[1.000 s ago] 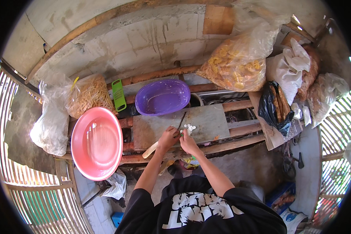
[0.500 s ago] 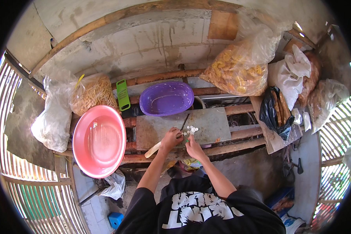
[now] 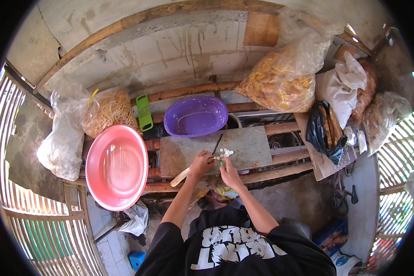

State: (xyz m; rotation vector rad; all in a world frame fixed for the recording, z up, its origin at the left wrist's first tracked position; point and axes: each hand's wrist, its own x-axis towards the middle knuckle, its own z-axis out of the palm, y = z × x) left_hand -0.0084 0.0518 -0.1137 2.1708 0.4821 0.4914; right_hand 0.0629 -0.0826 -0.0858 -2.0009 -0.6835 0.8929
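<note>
My left hand (image 3: 201,163) is closed with its fingertips pinched at the near part of a grey board (image 3: 188,149). What it holds is too small to name. Close on its right, my right hand (image 3: 229,174) is also closed, and a small green piece (image 3: 222,163) shows at its thumb. The rest of that piece is hidden in the fingers. Just beyond the fingertips lie several small white round slices (image 3: 226,152) on the board. Beside my left forearm, a pale, smooth, stick-like piece (image 3: 180,177) juts over the board's near edge.
Past the board stands a purple oval basin (image 3: 196,130); a green slicer-like tool (image 3: 144,113) lies left of it. A large pink basin (image 3: 117,168) stands at left. Bagged snacks (image 3: 280,85) and a black plastic bag (image 3: 325,133) are at right. Gaps run between the bench's wooden poles.
My right thumb and the green piece have moved slightly away from me, toward the slices. My left hand stays nearly in place.
</note>
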